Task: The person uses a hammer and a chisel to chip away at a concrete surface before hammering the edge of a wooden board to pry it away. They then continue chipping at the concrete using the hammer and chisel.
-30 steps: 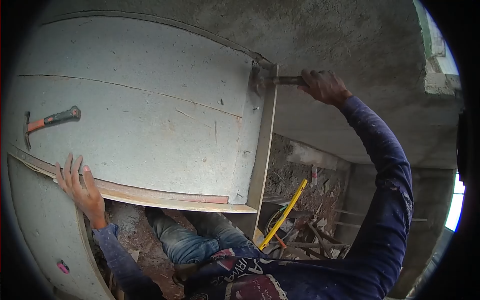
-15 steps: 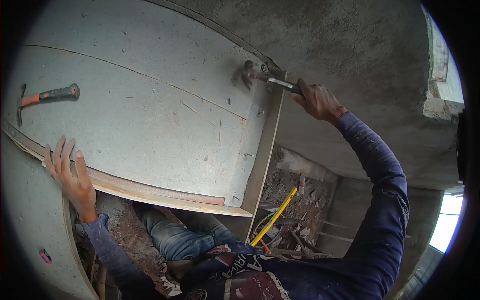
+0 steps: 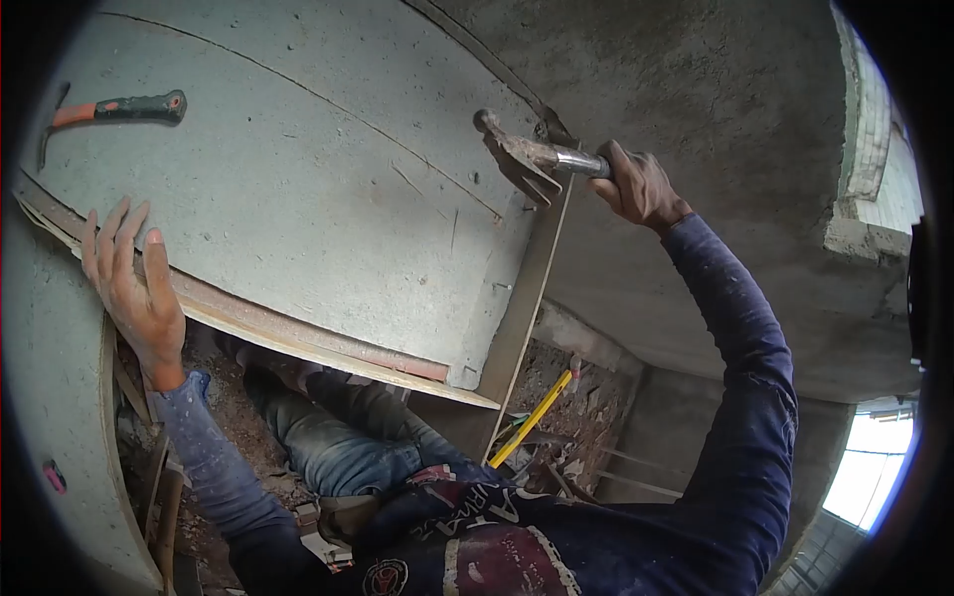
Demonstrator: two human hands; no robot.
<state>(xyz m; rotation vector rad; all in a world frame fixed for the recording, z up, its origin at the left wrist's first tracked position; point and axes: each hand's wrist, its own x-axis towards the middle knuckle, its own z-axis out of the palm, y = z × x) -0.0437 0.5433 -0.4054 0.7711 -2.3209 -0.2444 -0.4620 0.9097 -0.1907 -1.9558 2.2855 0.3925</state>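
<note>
My right hand (image 3: pixel 644 189) is closed round the handle of a claw hammer (image 3: pixel 527 154), whose rusty head is over the upper right corner of a large grey panel (image 3: pixel 328 179). Along that panel's right side runs a narrow board (image 3: pixel 517 298), with several nails (image 3: pixel 502 286) sticking up near it. My left hand (image 3: pixel 136 288) rests with fingers spread on the wooden edge strip (image 3: pixel 288 333) at the panel's near side. Beyond it lies a second hammer (image 3: pixel 119 109) with an orange and black handle, flat on the panel.
A rough concrete wall (image 3: pixel 696 89) rises behind and to the right. Below the panel are a yellow level-like bar (image 3: pixel 532 417) and rubble with wood scraps. Another grey panel (image 3: pixel 60 377) at the left holds a small pink and black item (image 3: pixel 54 477).
The hammer in my right hand has turned, so its claw now shows clearly above the board. My view has shifted slightly; my left hand stays on the edge strip.
</note>
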